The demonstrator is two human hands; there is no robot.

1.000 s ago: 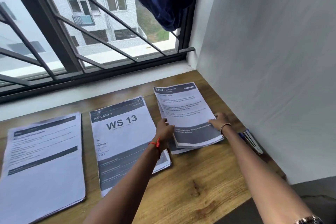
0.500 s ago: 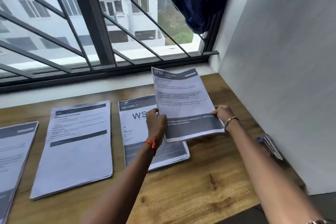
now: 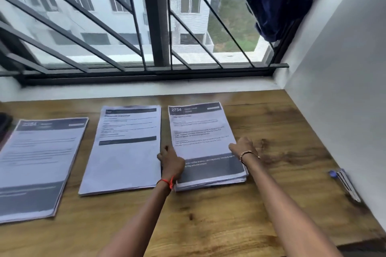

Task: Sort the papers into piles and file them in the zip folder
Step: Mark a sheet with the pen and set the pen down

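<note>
Here the 2754 pile [image 3: 200,131] lies flat on the desk [image 3: 208,225], squared up, its dark footer band nearest the person. The left hand [image 3: 172,161] is against the pile's left edge, knuckles up and fingers curled down beside the sheets; I cannot tell whether they grip the stack. The right hand [image 3: 243,146] rests on the pile's right edge, fingers laid fairly straight over the top sheet. Just left of the 2754 pile, apart by a narrow strip of wood, lies a second pile [image 3: 125,152]; further left lies a third pile [image 3: 37,162]. Well right of the 2754 pile, pens [image 3: 344,183] lie against the wall.
</note>
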